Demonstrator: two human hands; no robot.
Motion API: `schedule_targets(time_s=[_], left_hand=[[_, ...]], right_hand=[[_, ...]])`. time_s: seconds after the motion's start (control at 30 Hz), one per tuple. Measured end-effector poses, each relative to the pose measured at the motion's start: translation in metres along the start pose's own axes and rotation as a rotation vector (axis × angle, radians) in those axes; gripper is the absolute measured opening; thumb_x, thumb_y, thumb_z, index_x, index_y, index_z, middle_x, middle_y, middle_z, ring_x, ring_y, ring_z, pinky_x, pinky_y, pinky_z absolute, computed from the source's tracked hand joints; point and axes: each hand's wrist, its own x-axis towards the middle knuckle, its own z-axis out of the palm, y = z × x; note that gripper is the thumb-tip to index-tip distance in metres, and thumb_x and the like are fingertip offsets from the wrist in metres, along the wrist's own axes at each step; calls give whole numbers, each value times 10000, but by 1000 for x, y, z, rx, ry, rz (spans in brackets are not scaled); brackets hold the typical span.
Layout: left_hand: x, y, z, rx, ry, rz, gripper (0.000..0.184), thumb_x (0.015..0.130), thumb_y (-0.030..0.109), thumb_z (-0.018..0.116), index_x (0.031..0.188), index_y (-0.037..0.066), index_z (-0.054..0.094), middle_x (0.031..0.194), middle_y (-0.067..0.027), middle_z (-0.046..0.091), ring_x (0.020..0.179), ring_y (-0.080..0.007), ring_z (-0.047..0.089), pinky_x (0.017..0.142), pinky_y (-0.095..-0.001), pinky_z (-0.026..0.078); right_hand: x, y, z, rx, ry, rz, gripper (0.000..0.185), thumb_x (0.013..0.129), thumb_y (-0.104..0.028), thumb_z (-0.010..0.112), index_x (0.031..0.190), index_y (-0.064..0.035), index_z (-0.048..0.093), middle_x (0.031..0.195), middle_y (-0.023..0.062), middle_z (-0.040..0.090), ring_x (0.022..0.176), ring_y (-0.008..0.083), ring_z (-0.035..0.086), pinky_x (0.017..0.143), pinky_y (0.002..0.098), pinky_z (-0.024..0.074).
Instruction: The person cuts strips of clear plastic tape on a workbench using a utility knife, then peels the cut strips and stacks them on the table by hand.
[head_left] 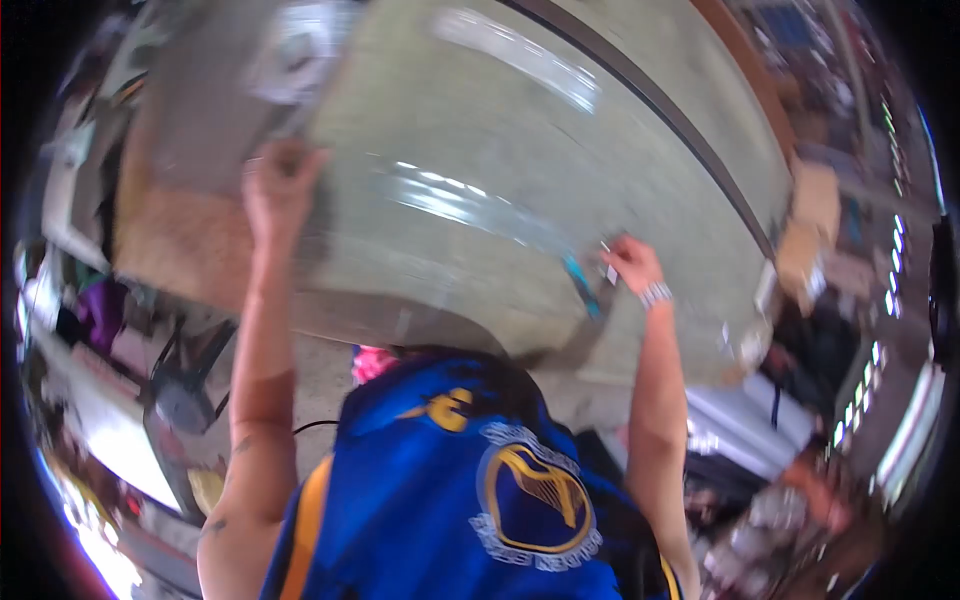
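Note:
My left hand (pixel 278 190) is raised over the left part of the work table, its fingers curled together and blurred. What they hold, if anything, I cannot make out. Beyond it lies a crumpled whitish clear plastic piece (pixel 300 55). My right hand (pixel 637 266), with a light band on the wrist, is closed in a pinch over the table's right part. Something small and whitish shows at its fingertips, too small to name. Just left of that hand lies a slim teal tool (pixel 580 285). A shiny clear plastic strip (pixel 470 205) stretches between my hands.
The pale greenish table top (pixel 400 270) has a brown board-like section (pixel 180 240) at left. Another clear strip (pixel 520 60) lies farther back. A long dark bar (pixel 660 100) crosses the far right side. Cardboard boxes (pixel 812 205) stand beyond the right edge; a fan-like object (pixel 183 405) stands lower left.

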Motion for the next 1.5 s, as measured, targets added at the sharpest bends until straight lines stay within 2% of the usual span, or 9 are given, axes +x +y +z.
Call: schedule_targets(time_s=[0.2, 0.6, 0.63, 0.73, 0.83, 0.93, 1.1, 1.37, 1.5], left_hand=[[11, -26, 8, -29, -18, 22, 397, 879, 270, 888, 1075, -30, 715, 858, -10, 663, 786, -99, 566, 738, -260, 490], [41, -47, -10, -16, -198, -61, 344, 883, 278, 892, 1015, 14, 716, 847, 36, 623, 761, -62, 523, 716, -222, 433], [41, -42, -11, 19, -192, -67, 332, 883, 278, 892, 993, 19, 715, 841, 31, 626, 761, -62, 529, 721, -219, 436], [43, -41, -14, -35, -228, -92, 330, 884, 280, 890, 983, 17, 719, 839, 28, 634, 757, -65, 536, 720, -221, 443], [42, -39, -16, 9, -230, -85, 329, 879, 279, 892, 991, 18, 727, 846, 25, 659, 761, -70, 557, 713, -230, 458], [44, -42, -15, 51, -226, -88, 336, 865, 285, 901, 994, 23, 733, 848, 23, 667, 760, -72, 566, 703, -235, 464], [31, -8, -14, 129, -171, -95, 355, 826, 291, 930, 961, 28, 733, 834, 18, 665, 745, -77, 571, 677, -239, 467], [45, -36, -7, -52, -240, -96, 373, 802, 265, 945, 960, 8, 727, 836, 3, 666, 742, -81, 575, 669, -244, 477], [37, -24, -8, 14, -199, -76, 443, 783, 302, 947, 988, -22, 728, 859, -24, 686, 772, -114, 605, 707, -287, 508]], right_hand=[[-30, 45, -25, -31, 87, 167, 226, 875, -204, 846, 928, -28, 716, 793, 51, 729, 707, 139, 653, 668, 340, 535], [-66, 169, -87, -23, 258, 159, 236, 883, -236, 849, 928, -46, 717, 729, 82, 712, 635, 180, 623, 638, 362, 517], [-69, 167, -92, -43, 242, 198, 216, 872, -217, 844, 954, -57, 724, 810, 98, 727, 747, 238, 669, 691, 394, 529], [-81, 159, -88, -523, 658, -246, 197, 864, -188, 822, 989, -67, 731, 933, 123, 733, 911, 331, 676, 774, 444, 537], [-93, 85, -59, -375, 752, -219, 137, 890, -151, 761, 973, -48, 723, 966, 184, 709, 968, 411, 643, 840, 509, 534], [-98, 13, 1, -237, 518, -341, 208, 907, -239, 753, 881, -41, 696, 889, 168, 696, 914, 394, 661, 791, 510, 539], [-101, -23, 87, -194, 485, -249, 333, 940, -260, 734, 1194, -79, 617, 1148, 157, 590, 916, 396, 667, 770, 518, 542], [-116, -2, 57, -117, 245, -247, 211, 895, -97, 742, 1028, -92, 578, 1064, 166, 622, 888, 469, 666, 743, 579, 533], [-118, 24, 38, -45, 129, -216, 210, 904, -111, 766, 1017, -69, 594, 882, 119, 634, 772, 299, 667, 682, 439, 523]])
